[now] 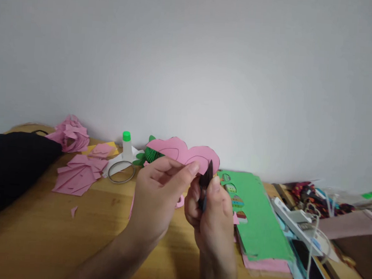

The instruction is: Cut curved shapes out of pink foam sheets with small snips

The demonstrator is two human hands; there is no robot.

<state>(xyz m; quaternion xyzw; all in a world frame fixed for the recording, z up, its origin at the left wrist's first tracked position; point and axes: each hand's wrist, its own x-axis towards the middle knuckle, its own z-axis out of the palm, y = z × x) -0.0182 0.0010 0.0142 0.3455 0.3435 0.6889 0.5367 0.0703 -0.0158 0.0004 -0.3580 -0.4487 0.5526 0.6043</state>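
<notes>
My left hand (pixel 159 193) pinches a piece of pink paper (pixel 175 146) along its lower edge, between thumb and fingers. The paper has a wavy outer edge and curved dark lines drawn on it. Closed around the handles of dark scissors (pixel 207 177), my right hand (pixel 214 213) is just right of the left one. The scissors point upward, with their blades at the right end of the paper. The fingers hide most of the handles, and whether the blades are parted is hard to see.
Pink paper scraps (pixel 80 174) lie at the left beside a dark cloth (pixel 18 166). Behind the hands are a glue stick (pixel 126 146), a tape ring (pixel 121 181) and a green paper bundle (pixel 153 154). Rightward lie a green folder (pixel 263 221), a white power strip (pixel 297 226) and a phone (pixel 314 267).
</notes>
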